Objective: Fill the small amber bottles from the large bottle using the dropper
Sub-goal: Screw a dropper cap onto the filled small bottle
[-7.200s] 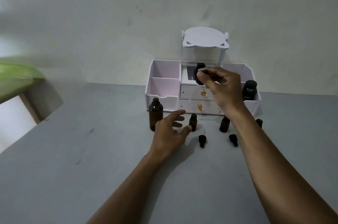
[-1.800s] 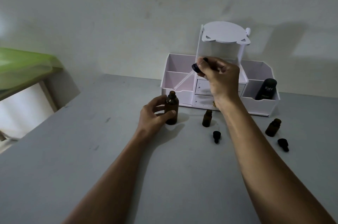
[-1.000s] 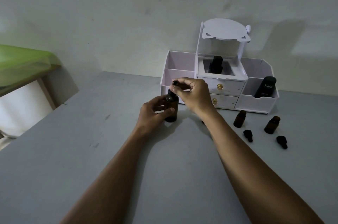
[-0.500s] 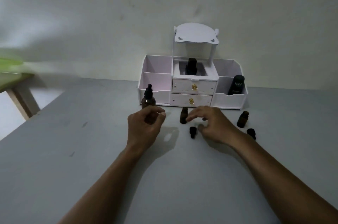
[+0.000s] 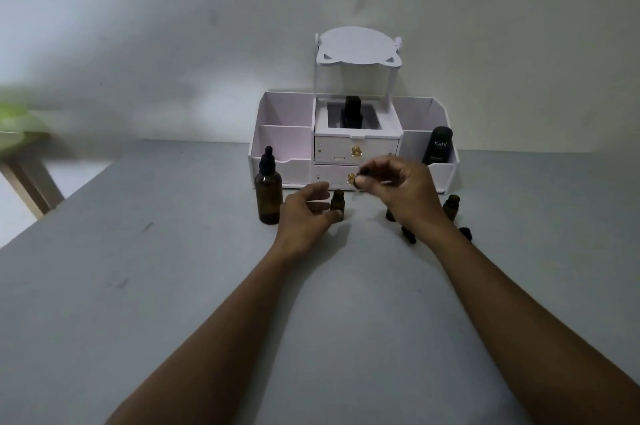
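Observation:
The large amber bottle [image 5: 267, 197] stands upright on the grey table with its black dropper seated in the neck. To its right, my left hand [image 5: 303, 216] curls around a small amber bottle [image 5: 337, 203], open at the top, thumb against its base. My right hand [image 5: 405, 192] hovers just right of and above that bottle, fingertips pinched on a small black dropper cap [image 5: 359, 179]. A second small bottle [image 5: 389, 215] is mostly hidden behind my right hand. A third small bottle [image 5: 451, 207] stands further right. Two loose black caps [image 5: 408, 234] [image 5: 465, 233] lie on the table.
A white desk organizer [image 5: 277, 144] with two drawers and a mirror stand sits against the wall behind the bottles. It holds a black Kahf bottle [image 5: 438, 145] on the right and a black bottle [image 5: 351, 112] in the middle. A green-topped wooden stand [image 5: 14, 126] is at far left.
The dropper went back into the large bottle. My left hand left that bottle and closed around the small one. My right hand lifted a black cap off the table beside it.

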